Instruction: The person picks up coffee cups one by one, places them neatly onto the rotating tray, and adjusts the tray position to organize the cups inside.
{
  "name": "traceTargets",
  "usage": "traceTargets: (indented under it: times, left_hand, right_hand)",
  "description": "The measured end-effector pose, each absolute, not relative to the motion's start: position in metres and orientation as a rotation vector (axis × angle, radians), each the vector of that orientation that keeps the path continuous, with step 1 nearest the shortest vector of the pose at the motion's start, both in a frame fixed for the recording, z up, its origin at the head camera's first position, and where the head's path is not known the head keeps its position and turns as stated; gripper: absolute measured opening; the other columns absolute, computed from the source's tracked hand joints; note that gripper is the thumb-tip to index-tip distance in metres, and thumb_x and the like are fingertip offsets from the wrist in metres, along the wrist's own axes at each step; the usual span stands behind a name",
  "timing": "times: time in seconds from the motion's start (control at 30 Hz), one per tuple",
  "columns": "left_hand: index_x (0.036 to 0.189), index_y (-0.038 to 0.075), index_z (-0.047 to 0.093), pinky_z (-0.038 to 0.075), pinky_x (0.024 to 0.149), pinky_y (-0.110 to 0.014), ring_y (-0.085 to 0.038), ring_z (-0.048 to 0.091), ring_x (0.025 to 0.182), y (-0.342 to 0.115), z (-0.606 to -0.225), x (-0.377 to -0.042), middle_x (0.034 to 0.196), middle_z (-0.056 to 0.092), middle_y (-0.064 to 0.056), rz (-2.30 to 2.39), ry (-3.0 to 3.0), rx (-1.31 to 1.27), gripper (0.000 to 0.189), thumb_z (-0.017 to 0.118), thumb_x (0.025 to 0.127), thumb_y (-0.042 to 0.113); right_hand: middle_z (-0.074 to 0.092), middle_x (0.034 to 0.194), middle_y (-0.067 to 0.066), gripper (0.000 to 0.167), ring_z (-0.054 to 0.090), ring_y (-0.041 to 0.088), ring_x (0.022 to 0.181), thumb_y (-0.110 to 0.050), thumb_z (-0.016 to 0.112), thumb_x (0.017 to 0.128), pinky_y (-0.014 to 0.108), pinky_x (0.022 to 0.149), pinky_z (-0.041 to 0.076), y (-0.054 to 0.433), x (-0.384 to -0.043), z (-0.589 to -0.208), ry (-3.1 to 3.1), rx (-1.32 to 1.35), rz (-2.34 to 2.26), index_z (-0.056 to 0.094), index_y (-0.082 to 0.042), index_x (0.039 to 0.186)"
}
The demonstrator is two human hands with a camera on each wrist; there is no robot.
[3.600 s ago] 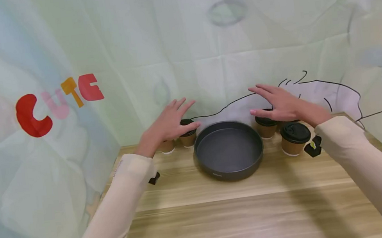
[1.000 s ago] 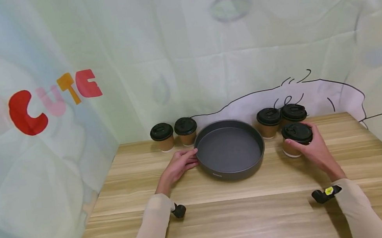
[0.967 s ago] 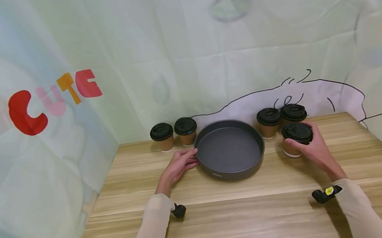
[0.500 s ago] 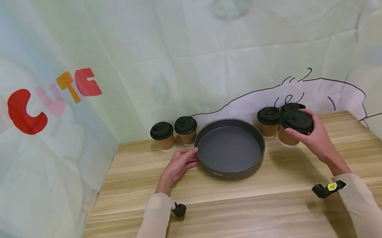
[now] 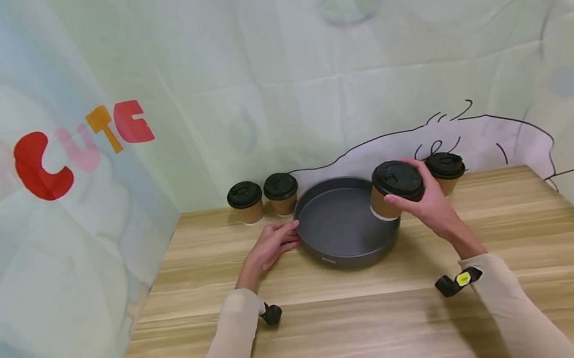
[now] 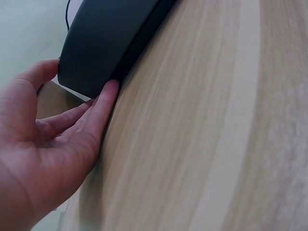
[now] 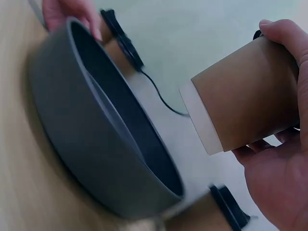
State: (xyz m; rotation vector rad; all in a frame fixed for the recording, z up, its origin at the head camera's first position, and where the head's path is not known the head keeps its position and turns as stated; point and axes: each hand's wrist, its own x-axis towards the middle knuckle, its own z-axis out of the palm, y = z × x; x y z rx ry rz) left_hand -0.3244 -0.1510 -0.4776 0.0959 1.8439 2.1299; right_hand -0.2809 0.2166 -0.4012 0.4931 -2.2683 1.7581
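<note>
A round dark grey cake pan sits on the wooden table. My left hand holds its left side, thumb at the rim and fingers low along the wall. My right hand grips a brown paper coffee cup with a black lid. That cup hangs tilted above the pan's right rim; in the right wrist view its white base is clear of the pan. It hides part of the pan and, in the head view, a cup behind it.
Two lidded cups, one farther left and one nearer the pan, stand at the back left. Another cup stands back right. A cup shows beside the pan in the right wrist view. A printed curtain hangs behind the table.
From hovering earlier, my hands came down to the pan and the front right cup. My right hand then lifted that cup and carried it left over the pan's rim. The left stays put.
</note>
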Motion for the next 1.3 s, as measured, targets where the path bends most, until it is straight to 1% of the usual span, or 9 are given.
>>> traceTargets:
  times: [0.13,0.37,0.47,0.67,0.83,1.03,1.3]
  left_hand:
    - [0.133,-0.018,0.051,0.060,0.090,-0.033,-0.017,0.068,0.090,-0.151,-0.478,-0.324,0.100,0.065,-0.014,2.133,1.845,0.090,0.042,0.059,0.107,0.013]
    - [0.132,-0.018,0.052,0.060,0.089,-0.033,-0.017,0.068,0.090,-0.150,-0.479,-0.325,0.099,0.066,-0.013,2.139,1.839,0.104,0.041,0.059,0.107,0.013]
    - [0.132,-0.018,0.052,0.060,0.089,-0.032,-0.017,0.068,0.090,-0.149,-0.480,-0.326,0.099,0.066,-0.014,2.137,1.839,0.109,0.041,0.059,0.107,0.013]
    - [0.134,-0.020,0.051,0.060,0.089,-0.032,-0.016,0.069,0.090,-0.150,-0.481,-0.326,0.100,0.066,-0.015,2.137,1.834,0.120,0.043,0.059,0.107,0.013]
    - [0.133,-0.019,0.052,0.060,0.090,-0.033,-0.016,0.069,0.090,-0.151,-0.481,-0.325,0.099,0.067,-0.013,2.141,1.834,0.117,0.042,0.058,0.107,0.014]
    - [0.133,-0.018,0.053,0.060,0.089,-0.033,-0.017,0.069,0.089,-0.150,-0.480,-0.326,0.099,0.067,-0.012,2.144,1.828,0.110,0.042,0.058,0.107,0.014]
    - [0.135,-0.019,0.051,0.059,0.093,-0.035,-0.016,0.069,0.092,-0.152,-0.481,-0.326,0.102,0.068,-0.014,2.124,1.846,0.135,0.045,0.059,0.107,0.016]
  right_hand:
    - [0.046,0.147,0.011,0.079,0.049,0.024,0.129,-0.013,0.082,0.089,0.023,0.104,0.042,0.192,-0.283,-0.409,-2.292,0.554,1.844,0.037,-0.016,0.154]
    - [0.051,0.142,0.009,0.077,0.050,0.027,0.127,-0.018,0.085,0.086,0.047,0.109,0.039,0.155,-0.287,-0.429,-2.354,0.645,1.912,0.043,-0.020,0.150]
    - [0.052,0.142,0.008,0.078,0.050,0.028,0.128,-0.022,0.087,0.086,0.052,0.111,0.038,0.143,-0.288,-0.437,-2.398,0.684,1.895,0.043,-0.021,0.150]
    - [0.048,0.147,0.008,0.081,0.047,0.031,0.133,-0.028,0.088,0.085,0.059,0.115,0.034,0.130,-0.290,-0.444,-2.512,0.718,1.833,0.041,-0.022,0.151]
    - [0.044,0.151,0.008,0.087,0.044,0.031,0.137,-0.028,0.090,0.083,0.060,0.117,0.031,0.124,-0.292,-0.443,-2.583,0.718,1.805,0.038,-0.021,0.153]
    - [0.042,0.151,0.014,0.095,0.045,0.035,0.134,-0.022,0.090,0.081,0.059,0.115,0.033,0.120,-0.292,-0.442,-2.644,0.735,1.807,0.033,-0.017,0.157]
    - [0.044,0.148,0.012,0.092,0.045,0.033,0.133,-0.034,0.091,0.080,0.058,0.114,0.035,0.118,-0.292,-0.443,-2.744,0.756,1.719,0.035,-0.023,0.152]
